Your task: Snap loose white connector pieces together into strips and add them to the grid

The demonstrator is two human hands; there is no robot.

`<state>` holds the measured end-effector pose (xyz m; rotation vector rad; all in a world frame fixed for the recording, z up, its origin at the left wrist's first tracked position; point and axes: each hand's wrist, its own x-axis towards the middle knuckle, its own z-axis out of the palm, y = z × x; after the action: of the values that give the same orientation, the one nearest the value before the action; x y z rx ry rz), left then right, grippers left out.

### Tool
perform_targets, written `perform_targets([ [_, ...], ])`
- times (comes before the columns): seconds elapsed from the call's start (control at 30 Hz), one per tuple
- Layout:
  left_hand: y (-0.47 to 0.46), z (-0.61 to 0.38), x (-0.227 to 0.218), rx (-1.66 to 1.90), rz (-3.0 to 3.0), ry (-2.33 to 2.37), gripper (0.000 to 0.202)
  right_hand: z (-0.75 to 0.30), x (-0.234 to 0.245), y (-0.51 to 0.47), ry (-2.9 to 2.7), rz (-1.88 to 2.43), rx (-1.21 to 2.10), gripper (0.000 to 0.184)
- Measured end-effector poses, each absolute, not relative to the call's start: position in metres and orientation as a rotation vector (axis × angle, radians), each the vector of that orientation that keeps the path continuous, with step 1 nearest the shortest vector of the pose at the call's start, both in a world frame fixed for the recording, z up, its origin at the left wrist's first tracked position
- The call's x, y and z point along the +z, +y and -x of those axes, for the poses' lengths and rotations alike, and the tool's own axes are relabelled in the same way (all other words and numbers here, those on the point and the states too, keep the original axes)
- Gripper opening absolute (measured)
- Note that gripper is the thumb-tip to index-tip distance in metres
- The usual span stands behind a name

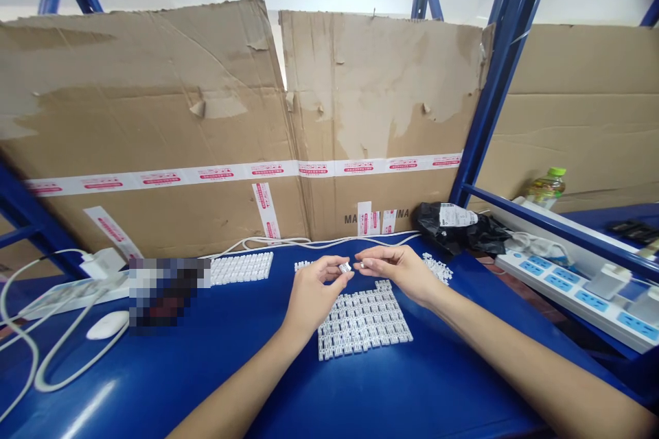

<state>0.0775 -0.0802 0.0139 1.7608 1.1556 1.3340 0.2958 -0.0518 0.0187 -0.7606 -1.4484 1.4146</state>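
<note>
Between thumb and fingers, my left hand pinches a small white plastic piece. My right hand is closed at the fingertips just to its right, on a tiny white bit too small to name. The two hands are close together but apart. Below them on the blue table lies a block of white plastic pieces set in tight rows, partly covered by my left hand. A loose heap of small white parts sits beyond my right wrist.
Another set of white rows lies at the back left, near a white mouse and cables. A black plastic bag and a power strip are at the right. Cardboard sheets stand behind the blue table.
</note>
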Motion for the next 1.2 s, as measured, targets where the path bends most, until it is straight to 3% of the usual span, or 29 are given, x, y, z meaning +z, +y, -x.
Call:
perform_targets([
  [0.2, -0.076, -0.074, 0.010, 1.337, -1.823, 1.113, 0.023, -0.298, 0.019, -0.050, -1.504, 0.785, 1.285, 0.027],
  [0.4, -0.084, -0.081, 0.015, 1.272, -1.852, 1.056, 0.053, -0.296, 0.022, -0.056, -1.780, 0.774, 1.048, 0.017],
  [1.03, -0.087, -0.081, 0.016, 1.249, -1.885, 1.013, 0.056, -0.289, 0.016, -0.058, -1.655, 0.764, 1.199, 0.019],
  [1.2, -0.088, -0.082, 0.016, 1.284, -1.935, 0.996, 0.054, -0.286, 0.012, -0.057, -1.642, 0.784, 1.167, 0.031],
])
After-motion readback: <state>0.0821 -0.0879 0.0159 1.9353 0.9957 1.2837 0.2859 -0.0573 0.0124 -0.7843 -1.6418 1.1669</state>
